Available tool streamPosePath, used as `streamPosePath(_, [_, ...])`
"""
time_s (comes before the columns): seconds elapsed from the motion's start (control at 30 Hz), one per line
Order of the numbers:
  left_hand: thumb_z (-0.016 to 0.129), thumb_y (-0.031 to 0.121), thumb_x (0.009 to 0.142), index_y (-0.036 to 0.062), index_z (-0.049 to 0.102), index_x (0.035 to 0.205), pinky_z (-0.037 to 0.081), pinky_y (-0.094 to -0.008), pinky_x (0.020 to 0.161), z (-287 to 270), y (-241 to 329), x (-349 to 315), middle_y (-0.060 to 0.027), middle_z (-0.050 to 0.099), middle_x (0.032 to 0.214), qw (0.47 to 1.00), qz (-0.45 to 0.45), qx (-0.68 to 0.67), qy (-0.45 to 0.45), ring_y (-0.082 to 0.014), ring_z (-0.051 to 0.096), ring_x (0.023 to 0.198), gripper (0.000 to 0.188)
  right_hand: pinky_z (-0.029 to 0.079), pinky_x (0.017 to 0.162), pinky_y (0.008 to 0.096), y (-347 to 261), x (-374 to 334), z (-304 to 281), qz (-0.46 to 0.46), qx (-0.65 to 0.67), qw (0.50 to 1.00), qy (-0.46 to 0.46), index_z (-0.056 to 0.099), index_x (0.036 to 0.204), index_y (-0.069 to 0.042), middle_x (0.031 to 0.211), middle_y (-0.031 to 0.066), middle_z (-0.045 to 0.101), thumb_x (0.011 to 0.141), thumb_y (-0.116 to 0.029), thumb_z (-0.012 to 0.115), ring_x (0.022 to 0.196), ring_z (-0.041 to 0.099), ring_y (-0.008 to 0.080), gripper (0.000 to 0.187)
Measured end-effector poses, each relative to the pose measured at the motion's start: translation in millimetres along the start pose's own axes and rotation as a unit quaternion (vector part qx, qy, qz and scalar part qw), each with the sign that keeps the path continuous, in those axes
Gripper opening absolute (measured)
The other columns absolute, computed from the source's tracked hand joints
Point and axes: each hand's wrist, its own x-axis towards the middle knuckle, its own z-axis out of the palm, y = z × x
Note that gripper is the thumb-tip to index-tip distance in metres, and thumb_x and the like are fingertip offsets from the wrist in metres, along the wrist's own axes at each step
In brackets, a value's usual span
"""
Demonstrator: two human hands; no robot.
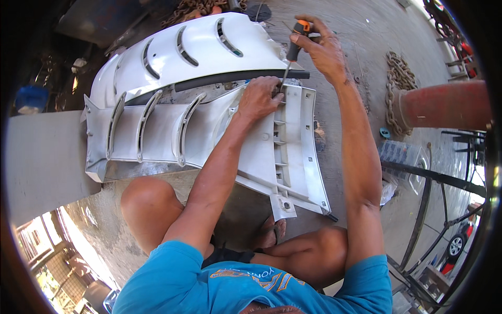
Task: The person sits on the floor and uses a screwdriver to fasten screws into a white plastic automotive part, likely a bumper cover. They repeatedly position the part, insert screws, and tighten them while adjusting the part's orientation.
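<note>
My right hand (325,55) is raised and grips a screwdriver (294,51) by its black and orange handle. The screwdriver's thin metal shaft slants down to the slotted edge of a white vented panel (209,137), close to the fingers of my left hand (258,97). That hand is closed and rests at the panel's far edge; whatever its curled fingers hold is hidden. The panel lies with its ribbed side up, showing raised vent frames and a row of square openings. Beyond it lies a second white panel (164,55) with curved slots, smooth side up.
A dark strip (240,77) runs along the second panel's near edge. To the right are a red cylinder (444,104), a rusty chain (398,73), a clear plastic case (400,154) and a black metal frame (436,178). A grey board (44,162) stands at the left.
</note>
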Motion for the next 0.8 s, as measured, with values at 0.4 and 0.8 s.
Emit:
streamPosePath(0.4, [0.073,0.016,0.077,0.0006,0.069,0.114,0.052,-0.0449,0.094,-1.1,-4.5,-1.3,-0.0191,0.070,0.108,1.000,0.024,0.003,0.018,-0.0386,0.065,0.103,0.040,0.058,0.091,0.0380,11.4,-0.2,-0.5,-0.013,0.156,0.987,-0.046,0.067,0.136,-0.018,0.124,0.0118,0.069,0.091,-0.042,0.075,0.106,0.070,0.0203,0.052])
streamPosePath(0.8, [0.074,0.018,0.077,0.0009,0.069,0.110,0.052,-0.0459,0.093,-5.4,4.3,2.1,-0.0189,0.070,0.104,1.000,-0.001,-0.008,-0.015,-0.0379,0.066,0.102,0.038,0.060,0.091,0.0363,-17.2,-9.8,-12.9,-0.018,0.106,0.993,-0.043,0.064,0.136,-0.020,0.122,0.0079,0.068,0.089,-0.012,0.065,0.096,0.068,0.0203,0.048])
